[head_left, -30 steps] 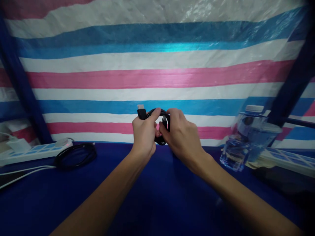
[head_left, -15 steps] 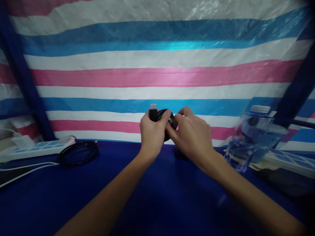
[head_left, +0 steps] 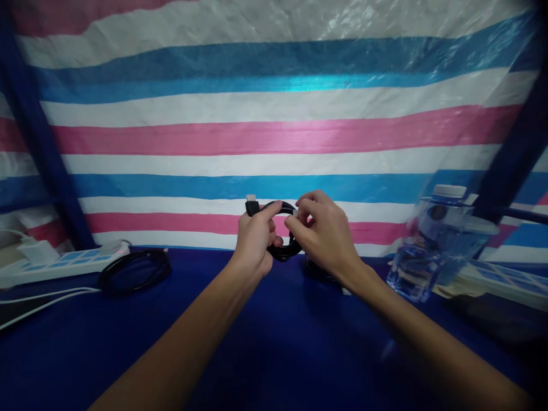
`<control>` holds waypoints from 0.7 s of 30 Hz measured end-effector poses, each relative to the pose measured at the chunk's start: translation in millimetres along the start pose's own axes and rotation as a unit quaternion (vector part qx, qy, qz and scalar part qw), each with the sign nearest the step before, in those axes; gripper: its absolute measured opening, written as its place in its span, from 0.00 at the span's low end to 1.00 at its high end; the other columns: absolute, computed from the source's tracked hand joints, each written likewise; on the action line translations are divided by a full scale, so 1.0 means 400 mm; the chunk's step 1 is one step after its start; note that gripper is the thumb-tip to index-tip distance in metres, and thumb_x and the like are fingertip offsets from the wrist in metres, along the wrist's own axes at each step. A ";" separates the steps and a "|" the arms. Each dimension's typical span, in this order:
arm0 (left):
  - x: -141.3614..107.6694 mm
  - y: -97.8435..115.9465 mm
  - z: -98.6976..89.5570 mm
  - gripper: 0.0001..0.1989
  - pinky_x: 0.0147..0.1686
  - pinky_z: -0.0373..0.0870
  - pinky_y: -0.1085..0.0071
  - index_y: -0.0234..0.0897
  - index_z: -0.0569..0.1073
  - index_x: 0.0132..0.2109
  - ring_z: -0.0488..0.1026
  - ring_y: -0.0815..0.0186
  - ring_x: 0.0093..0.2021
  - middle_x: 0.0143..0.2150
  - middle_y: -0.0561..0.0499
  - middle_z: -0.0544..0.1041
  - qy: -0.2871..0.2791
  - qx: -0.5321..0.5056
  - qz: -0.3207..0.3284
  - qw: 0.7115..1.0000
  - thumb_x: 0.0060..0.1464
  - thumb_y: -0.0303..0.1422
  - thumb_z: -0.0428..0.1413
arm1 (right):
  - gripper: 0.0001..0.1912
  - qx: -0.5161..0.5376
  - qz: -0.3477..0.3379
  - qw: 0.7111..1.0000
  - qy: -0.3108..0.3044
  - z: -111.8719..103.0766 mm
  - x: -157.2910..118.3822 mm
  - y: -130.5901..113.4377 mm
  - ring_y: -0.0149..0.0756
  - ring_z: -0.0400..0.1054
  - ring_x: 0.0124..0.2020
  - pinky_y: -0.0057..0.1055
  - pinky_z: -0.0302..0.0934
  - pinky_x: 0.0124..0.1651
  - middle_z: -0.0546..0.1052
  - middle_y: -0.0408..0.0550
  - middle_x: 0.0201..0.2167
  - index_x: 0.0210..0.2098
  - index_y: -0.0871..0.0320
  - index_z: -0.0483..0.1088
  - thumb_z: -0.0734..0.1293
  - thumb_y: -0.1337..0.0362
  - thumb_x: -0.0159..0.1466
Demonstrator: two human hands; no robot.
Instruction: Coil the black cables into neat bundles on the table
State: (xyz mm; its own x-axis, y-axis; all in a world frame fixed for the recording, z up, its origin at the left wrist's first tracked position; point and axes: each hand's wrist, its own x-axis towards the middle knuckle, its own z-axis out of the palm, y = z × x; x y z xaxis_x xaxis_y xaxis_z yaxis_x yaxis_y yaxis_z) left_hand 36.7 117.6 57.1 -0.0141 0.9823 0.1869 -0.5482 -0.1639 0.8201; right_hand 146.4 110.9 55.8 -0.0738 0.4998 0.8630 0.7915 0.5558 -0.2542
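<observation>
A coiled black cable [head_left: 286, 251] is held up between my hands above the blue table [head_left: 257, 337]. My left hand [head_left: 256, 235] grips the coil's left side, its thumb over the top. A connector [head_left: 252, 205] with a light-coloured tip sticks up beside that thumb. On the coil's right side, my right hand [head_left: 320, 231] is closed, thumb and index finger pinching the cable. Below my right hand, another dark cable [head_left: 319, 273] lies on the table, partly hidden by the hand.
Another black cable coil [head_left: 135, 273] lies at the left beside a white power strip [head_left: 60, 265] and white wires. Clear plastic bottles [head_left: 417, 262] stand at the right, near a second power strip [head_left: 509, 282]. A striped sheet [head_left: 257, 137] hangs behind.
The coil has turned to face the camera, showing its open ring. My left hand has shifted slightly left and down, and the hands are a little farther apart.
</observation>
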 end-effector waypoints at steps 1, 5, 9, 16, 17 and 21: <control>-0.001 0.001 0.001 0.11 0.13 0.46 0.78 0.36 0.62 0.25 0.42 0.79 0.13 0.13 0.64 0.47 -0.005 -0.003 -0.011 1.000 0.45 0.30 0.60 | 0.05 0.013 0.004 1.000 -0.011 -0.002 0.002 0.007 0.33 0.62 0.29 0.30 0.54 0.30 0.69 0.48 0.31 0.23 0.59 0.61 0.63 0.67 0.54; 0.000 0.004 0.000 0.11 0.13 0.45 0.78 0.36 0.63 0.26 0.42 0.79 0.12 0.12 0.64 0.47 -0.009 -0.012 -0.027 1.000 0.46 0.31 0.60 | 0.19 0.060 -0.040 0.991 -0.115 -0.015 0.012 0.026 0.34 0.65 0.32 0.29 0.56 0.31 0.71 0.50 0.39 0.48 0.61 0.61 0.62 0.66 0.57; 0.002 0.001 -0.002 0.10 0.13 0.45 0.78 0.35 0.65 0.27 0.43 0.79 0.13 0.13 0.64 0.46 -0.003 -0.014 -0.033 0.999 0.46 0.31 0.60 | 0.22 0.037 -0.060 0.981 -0.182 -0.016 0.016 0.028 0.32 0.65 0.29 0.28 0.55 0.30 0.74 0.48 0.34 0.49 0.62 0.63 0.64 0.67 0.55; -0.008 -0.024 0.005 0.11 0.15 0.54 0.79 0.34 0.67 0.37 0.50 0.79 0.13 0.15 0.63 0.56 -0.059 0.025 0.005 0.998 0.43 0.22 0.58 | 0.11 -0.123 0.001 0.983 -0.138 0.001 0.008 0.020 0.38 0.67 0.29 0.30 0.47 0.28 0.76 0.55 0.32 0.38 0.64 0.69 0.57 0.70 0.60; -0.007 -0.028 0.002 0.13 0.15 0.56 0.78 0.35 0.68 0.39 0.51 0.78 0.13 0.16 0.63 0.57 -0.062 0.036 0.013 0.997 0.44 0.24 0.58 | 0.11 -0.143 0.000 0.979 -0.149 -0.001 0.009 0.022 0.37 0.66 0.27 0.30 0.46 0.27 0.76 0.55 0.30 0.36 0.64 0.70 0.57 0.71 0.60; 0.002 -0.034 -0.015 0.13 0.13 0.57 0.76 0.33 0.72 0.40 0.53 0.77 0.12 0.16 0.61 0.59 -0.095 0.142 0.033 0.985 0.46 0.32 0.60 | 0.10 -0.138 0.012 0.974 -0.177 -0.021 0.015 0.037 0.33 0.63 0.22 0.29 0.43 0.24 0.75 0.51 0.23 0.28 0.61 0.70 0.59 0.66 0.59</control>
State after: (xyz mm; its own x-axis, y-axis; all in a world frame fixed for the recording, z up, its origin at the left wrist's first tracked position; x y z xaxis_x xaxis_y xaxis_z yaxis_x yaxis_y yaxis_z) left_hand 39.2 121.4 42.8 0.1297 0.9386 0.3197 -0.2951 -0.2713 0.9161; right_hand 162.9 116.7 60.9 -0.2200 0.7357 0.6406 0.9247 0.3664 -0.1033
